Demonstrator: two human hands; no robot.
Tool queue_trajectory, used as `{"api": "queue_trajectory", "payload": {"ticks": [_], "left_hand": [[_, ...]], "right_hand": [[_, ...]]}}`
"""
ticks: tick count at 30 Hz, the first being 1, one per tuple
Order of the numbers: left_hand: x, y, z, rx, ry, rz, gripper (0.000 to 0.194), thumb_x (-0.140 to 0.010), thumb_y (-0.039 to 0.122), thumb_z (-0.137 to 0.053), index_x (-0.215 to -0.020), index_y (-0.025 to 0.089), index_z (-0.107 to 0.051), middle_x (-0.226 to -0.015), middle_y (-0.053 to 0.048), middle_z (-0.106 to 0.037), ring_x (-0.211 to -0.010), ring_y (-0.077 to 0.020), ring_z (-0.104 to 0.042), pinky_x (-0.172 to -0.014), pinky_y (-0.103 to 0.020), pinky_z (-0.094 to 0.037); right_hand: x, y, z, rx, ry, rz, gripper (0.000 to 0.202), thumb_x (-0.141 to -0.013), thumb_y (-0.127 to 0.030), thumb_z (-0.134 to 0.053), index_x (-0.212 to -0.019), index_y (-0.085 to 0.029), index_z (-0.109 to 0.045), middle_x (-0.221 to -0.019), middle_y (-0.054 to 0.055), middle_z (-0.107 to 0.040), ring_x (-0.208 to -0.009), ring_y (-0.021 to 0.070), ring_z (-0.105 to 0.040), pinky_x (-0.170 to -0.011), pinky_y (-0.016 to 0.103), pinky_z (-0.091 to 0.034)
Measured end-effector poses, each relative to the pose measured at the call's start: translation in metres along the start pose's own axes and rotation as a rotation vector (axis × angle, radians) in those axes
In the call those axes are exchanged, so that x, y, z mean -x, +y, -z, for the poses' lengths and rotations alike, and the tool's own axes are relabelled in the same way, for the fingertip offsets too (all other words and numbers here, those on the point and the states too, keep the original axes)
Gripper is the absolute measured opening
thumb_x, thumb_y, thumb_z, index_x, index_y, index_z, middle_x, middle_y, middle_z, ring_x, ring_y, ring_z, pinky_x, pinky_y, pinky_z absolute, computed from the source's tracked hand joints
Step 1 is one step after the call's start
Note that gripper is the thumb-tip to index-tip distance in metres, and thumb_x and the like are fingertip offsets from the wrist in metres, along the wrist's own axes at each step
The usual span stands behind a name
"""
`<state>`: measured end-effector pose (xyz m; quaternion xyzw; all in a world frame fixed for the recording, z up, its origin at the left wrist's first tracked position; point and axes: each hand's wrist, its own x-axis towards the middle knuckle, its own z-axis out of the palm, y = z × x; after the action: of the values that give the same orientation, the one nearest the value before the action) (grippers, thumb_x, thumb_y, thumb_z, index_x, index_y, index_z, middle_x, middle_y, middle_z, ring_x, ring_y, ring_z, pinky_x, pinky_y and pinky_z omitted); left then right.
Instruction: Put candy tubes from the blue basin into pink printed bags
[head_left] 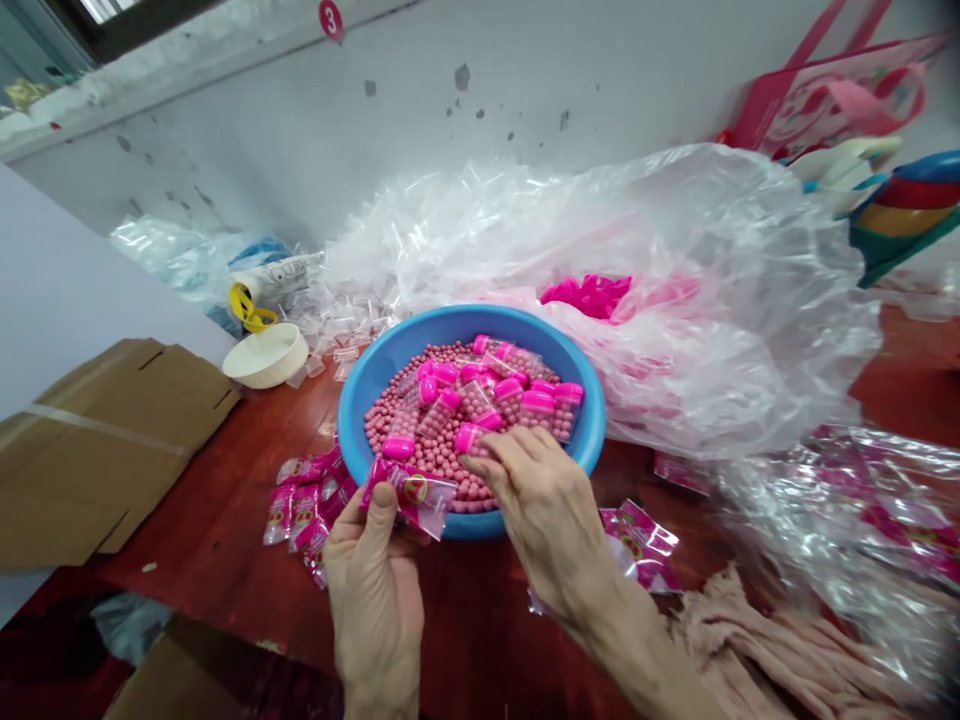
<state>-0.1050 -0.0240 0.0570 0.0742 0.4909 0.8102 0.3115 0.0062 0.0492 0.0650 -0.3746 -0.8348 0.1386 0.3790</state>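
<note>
In front of me stands a blue basin (351,425) of small pink balls (386,405). On the balls lie several clear tubes with bright pink caps (442,412), filled with the same balls. My left hand (379,590) pinches a pink and clear printed packet (412,490) at the basin's near rim. My right hand (547,510) reaches over the near right rim, its fingers closed on a pink-capped tube (471,438). Its fingertips partly hide that tube.
More printed packets (304,505) lie left of the basin, others (645,540) to the right. Clear plastic bags (712,300) bulge behind. A white dish (266,357) and folded cardboard (112,450) sit left; a beige cloth (750,640) lies near right.
</note>
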Motion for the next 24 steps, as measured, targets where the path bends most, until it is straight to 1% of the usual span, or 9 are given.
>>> {"api": "queue_trajectory", "payload": {"ticks": [3,5,8,12,14,18,19,22,24], "left_hand": [[-0.005,-0.006,0.009,-0.023,-0.003,0.036,0.022,-0.085,0.028,-0.063,-0.102,0.016,-0.064,-0.1,-0.005,-0.068,-0.08,-0.0177,-0.065,-0.07,-0.036,-0.056],[-0.008,-0.008,0.012,-0.036,-0.007,0.056,0.029,-0.089,0.029,-0.057,-0.115,0.016,-0.058,-0.113,-0.009,-0.062,-0.09,-0.0213,-0.064,-0.074,-0.041,-0.055],[-0.009,-0.008,0.012,-0.045,-0.012,0.072,0.032,-0.088,0.03,-0.058,-0.117,0.017,-0.057,-0.117,-0.009,-0.061,-0.094,-0.0226,-0.063,-0.076,-0.043,-0.054],[-0.009,-0.004,0.009,-0.046,-0.013,0.069,0.031,-0.088,0.03,-0.058,-0.117,0.017,-0.057,-0.116,-0.009,-0.061,-0.093,-0.0224,-0.063,-0.076,-0.042,-0.054],[-0.009,-0.003,0.008,-0.045,-0.014,0.062,0.029,-0.088,0.03,-0.058,-0.114,0.016,-0.058,-0.112,-0.008,-0.063,-0.089,-0.0211,-0.064,-0.074,-0.041,-0.055],[-0.011,-0.001,0.007,-0.038,-0.003,0.035,0.024,-0.088,0.03,-0.058,-0.108,0.015,-0.06,-0.103,-0.006,-0.064,-0.081,-0.0179,-0.064,-0.067,-0.036,-0.055],[-0.012,-0.001,0.007,-0.035,0.003,0.026,0.024,-0.088,0.03,-0.058,-0.108,0.015,-0.06,-0.103,-0.006,-0.064,-0.08,-0.0178,-0.064,-0.067,-0.036,-0.055],[-0.014,0.0,0.008,-0.027,0.024,0.005,0.026,-0.088,0.03,-0.058,-0.11,0.016,-0.059,-0.106,-0.007,-0.064,-0.084,-0.0191,-0.064,-0.069,-0.037,-0.055],[-0.016,0.0,0.008,-0.022,0.036,-0.003,0.029,-0.088,0.03,-0.058,-0.113,0.016,-0.058,-0.111,-0.008,-0.063,-0.088,-0.0207,-0.064,-0.072,-0.04,-0.055]], "right_hand": [[0.003,0.018,-0.014,0.172,-0.083,-0.083,0.019,-0.092,-0.022,-0.048,-0.085,-0.015,-0.064,-0.084,0.013,-0.064,-0.083,0.0272,-0.056,-0.073,0.04,-0.045],[0.006,0.025,-0.022,0.233,-0.131,-0.096,0.013,-0.087,-0.015,-0.052,-0.091,-0.015,-0.065,-0.091,0.014,-0.065,-0.09,0.029,-0.055,-0.079,0.042,-0.044],[0.004,0.026,-0.028,0.272,-0.196,-0.095,0.016,-0.082,-0.012,-0.055,-0.094,-0.014,-0.065,-0.094,0.016,-0.064,-0.092,0.0304,-0.055,-0.078,0.042,-0.045],[-0.005,0.025,-0.029,0.255,-0.245,-0.09,0.014,-0.081,-0.011,-0.052,-0.085,-0.013,-0.065,-0.094,0.021,-0.063,-0.088,0.0328,-0.056,-0.068,0.041,-0.046],[-0.007,0.026,-0.029,0.211,-0.241,-0.084,0.015,-0.08,-0.011,-0.051,-0.085,-0.014,-0.065,-0.095,0.02,-0.064,-0.089,0.0325,-0.057,-0.07,0.042,-0.046],[-0.006,0.028,-0.029,0.085,-0.172,-0.135,0.027,-0.081,-0.014,-0.05,-0.106,-0.008,-0.06,-0.089,0.016,-0.067,-0.082,0.0294,-0.06,-0.072,0.042,-0.047],[-0.005,0.028,-0.027,0.048,-0.145,-0.165,0.027,-0.082,-0.016,-0.05,-0.107,-0.009,-0.059,-0.087,0.015,-0.067,-0.08,0.0282,-0.061,-0.071,0.041,-0.047],[-0.002,0.021,-0.012,-0.081,-0.071,-0.275,0.013,-0.086,-0.022,-0.051,-0.093,-0.017,-0.06,-0.078,0.007,-0.067,-0.07,0.0213,-0.062,-0.064,0.033,-0.049],[0.004,0.012,0.002,-0.177,-0.038,-0.353,0.009,-0.088,-0.026,-0.052,-0.084,-0.019,-0.058,-0.071,0.003,-0.066,-0.06,0.0165,-0.061,-0.054,0.028,-0.049]]}}
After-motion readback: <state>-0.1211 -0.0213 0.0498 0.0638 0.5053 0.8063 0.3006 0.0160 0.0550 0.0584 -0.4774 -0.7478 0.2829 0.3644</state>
